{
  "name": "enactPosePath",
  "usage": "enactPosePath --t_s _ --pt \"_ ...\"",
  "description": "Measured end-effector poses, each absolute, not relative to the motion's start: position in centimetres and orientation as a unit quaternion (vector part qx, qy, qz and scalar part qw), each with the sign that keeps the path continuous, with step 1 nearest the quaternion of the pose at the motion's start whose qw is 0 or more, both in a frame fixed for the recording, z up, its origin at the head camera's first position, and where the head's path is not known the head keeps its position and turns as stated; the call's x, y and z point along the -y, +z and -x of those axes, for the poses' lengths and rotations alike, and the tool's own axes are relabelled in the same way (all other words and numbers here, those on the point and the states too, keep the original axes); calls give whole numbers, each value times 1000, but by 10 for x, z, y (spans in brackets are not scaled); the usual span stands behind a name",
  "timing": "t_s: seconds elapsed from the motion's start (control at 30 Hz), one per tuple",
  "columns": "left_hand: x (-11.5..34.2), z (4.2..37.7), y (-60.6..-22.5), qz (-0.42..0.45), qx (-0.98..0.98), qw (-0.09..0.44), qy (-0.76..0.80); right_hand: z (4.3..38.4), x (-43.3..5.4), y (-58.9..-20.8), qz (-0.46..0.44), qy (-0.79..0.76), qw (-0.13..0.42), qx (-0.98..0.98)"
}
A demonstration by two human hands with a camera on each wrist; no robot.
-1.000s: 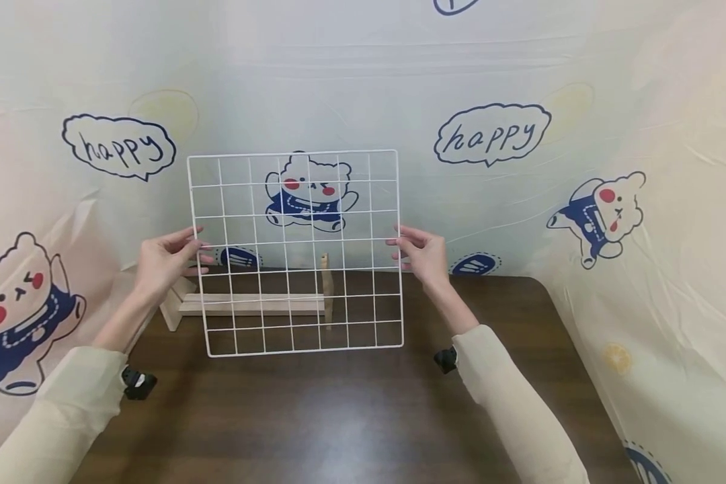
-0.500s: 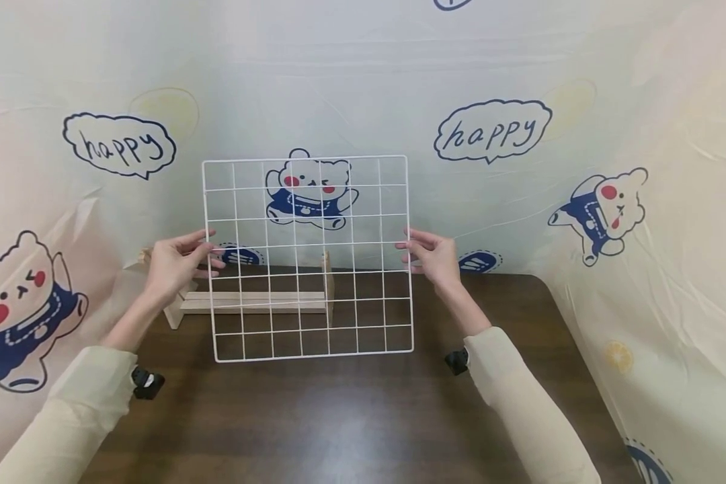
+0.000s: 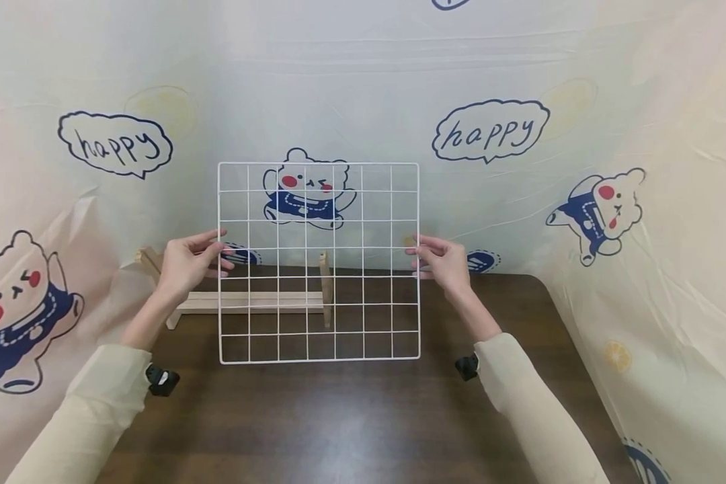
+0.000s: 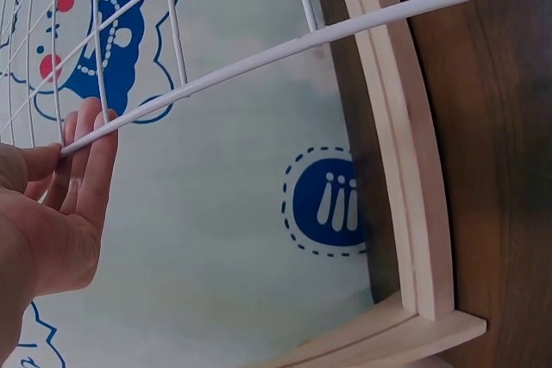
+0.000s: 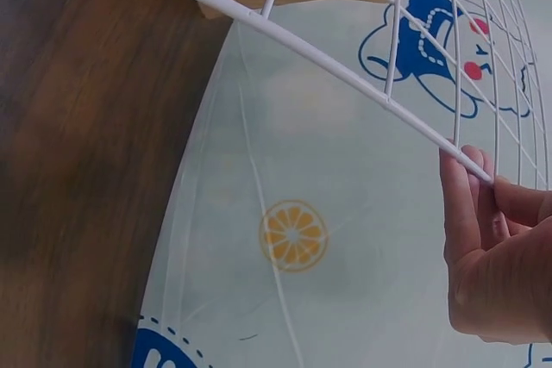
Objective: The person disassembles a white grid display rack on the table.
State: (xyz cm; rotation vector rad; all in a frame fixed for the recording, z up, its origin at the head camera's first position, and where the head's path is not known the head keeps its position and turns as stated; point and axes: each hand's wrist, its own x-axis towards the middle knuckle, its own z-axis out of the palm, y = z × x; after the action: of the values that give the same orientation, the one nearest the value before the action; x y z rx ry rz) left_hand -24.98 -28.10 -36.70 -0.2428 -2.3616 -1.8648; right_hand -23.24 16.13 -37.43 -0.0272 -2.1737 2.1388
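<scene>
A white wire grid panel [image 3: 319,277] is held upright above the table, facing me. My left hand [image 3: 184,265] pinches its left edge rod between thumb and fingers; the left wrist view shows that hand [image 4: 60,204] with fingertips behind the rod. On the opposite edge my right hand [image 3: 444,265] pinches the rod in the same manner, and the right wrist view shows the thumb and fingers of this hand [image 5: 496,252] around it. Behind the panel stands a pale wooden rack [image 3: 266,302], partly covered by the grid and my left hand.
The dark wooden table [image 3: 351,423] stretches below the panel. A printed cloth [image 3: 375,87] with cartoon bears hangs behind the table and along both sides. The rack's end piece [image 3: 327,289] rises near the table's back edge.
Both hands have carried the grid panel to the right and slightly down. Its slight tilt has levelled out. More of the rack's left end shows now.
</scene>
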Motion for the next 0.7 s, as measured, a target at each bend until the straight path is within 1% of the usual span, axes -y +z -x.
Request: enactPosePath --t_s 0.2,0.4,0.7 --pt "274 248 -370 78 774 63 -625 231 -166 -376 19 699 40 714" --pt "268 251 -374 88 789 63 -605 230 -174 -377 24 695 47 717" --pt "262 249 -379 100 801 64 -587 228 -181 -383 38 684 36 728"
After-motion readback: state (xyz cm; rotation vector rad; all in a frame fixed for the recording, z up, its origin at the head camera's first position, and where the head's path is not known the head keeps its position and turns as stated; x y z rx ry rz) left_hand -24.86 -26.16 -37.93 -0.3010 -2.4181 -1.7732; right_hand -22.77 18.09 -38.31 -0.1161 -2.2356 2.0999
